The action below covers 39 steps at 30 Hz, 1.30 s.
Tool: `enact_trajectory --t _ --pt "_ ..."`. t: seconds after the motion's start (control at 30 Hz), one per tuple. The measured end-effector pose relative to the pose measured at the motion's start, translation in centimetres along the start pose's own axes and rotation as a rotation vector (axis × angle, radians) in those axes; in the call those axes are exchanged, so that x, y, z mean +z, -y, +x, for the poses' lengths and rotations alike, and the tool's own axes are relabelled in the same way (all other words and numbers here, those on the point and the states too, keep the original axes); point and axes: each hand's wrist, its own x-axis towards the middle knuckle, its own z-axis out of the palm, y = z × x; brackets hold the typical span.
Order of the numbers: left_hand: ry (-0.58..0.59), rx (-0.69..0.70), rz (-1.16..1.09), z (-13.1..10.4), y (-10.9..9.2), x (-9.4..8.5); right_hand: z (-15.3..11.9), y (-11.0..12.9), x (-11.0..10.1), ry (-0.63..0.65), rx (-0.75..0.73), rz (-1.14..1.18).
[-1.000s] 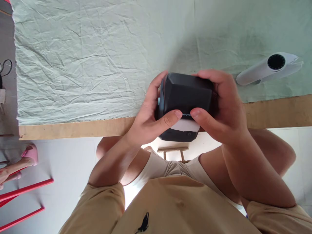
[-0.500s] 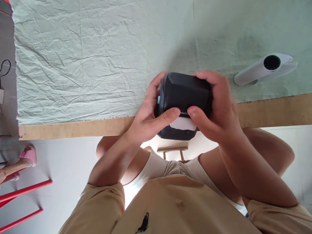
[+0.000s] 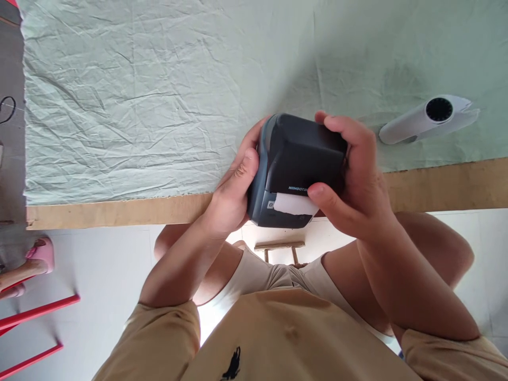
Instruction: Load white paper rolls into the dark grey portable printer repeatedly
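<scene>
Between my hands is a black and dark-grey label printer point(image 3: 305, 151), held above the front edge of the table. A white strip of label paper point(image 3: 292, 203) sticks out of its front slot, below the printed brand name. My left hand point(image 3: 238, 185) grips the printer's left side, its thumb lying along that side and the other fingers partly hidden behind. On the opposite side, my right hand point(image 3: 357, 169) is wrapped around the body. Its thumb presses on the front near the paper's right end, and its fingertips curl over the far right corner.
A wrinkled pale green cloth point(image 3: 130, 106) covers the table, with a bare wooden edge point(image 3: 119, 210) in front. To the right lies a rolled white sheet point(image 3: 413, 120) with a dark round end. At lower left are red bars point(image 3: 43, 312) and another person's foot in a pink shoe point(image 3: 45, 254).
My left thumb has moved off the printer's front onto its left side, uncovering more of the brand name and front panel. The printer has turned slightly, showing more of its left side.
</scene>
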Motion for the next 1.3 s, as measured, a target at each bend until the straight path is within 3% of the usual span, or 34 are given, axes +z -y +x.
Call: enact_trajectory --t 0.23,0.37,0.5,0.63,0.73,0.87,1.03,1.13,1.3 --pt "0.008 -0.11 -0.111 -0.7 0.9 -0.2 0.1 0.7 0.1 0.049 -0.023 0.031" --pt "-0.044 -0.099 -0.072 -0.4 -0.1 0.2 0.3 0.7 -0.2 0.042 -0.046 -0.022" --pt "0.005 -0.111 0.005 1.3 -2.8 2.1 0.4 0.6 -0.9 -0.075 -0.102 -0.105" --pt "0.008 -0.081 -0.008 2.7 -4.7 3.5 0.6 2.7 -1.2 -0.25 -0.042 -0.072" --pt "-0.001 -0.073 -0.022 2.0 -4.2 3.1 1.1 4.3 -1.2 -0.342 0.0 0.012" --pt "-0.001 -0.05 -0.02 -0.2 -1.9 1.5 2.1 4.6 -1.1 -0.463 -0.054 0.052" --pt "0.071 0.075 0.004 -1.5 0.5 -0.2 2.3 5.2 -0.7 -0.297 -0.088 -0.296" --pt "0.112 0.089 0.045 -1.4 0.7 -0.7 2.0 6.3 -0.9 -0.172 -0.065 -0.515" --pt "0.243 0.084 0.045 -1.0 0.3 -1.2 1.9 7.3 -2.7 0.066 -0.018 -0.612"
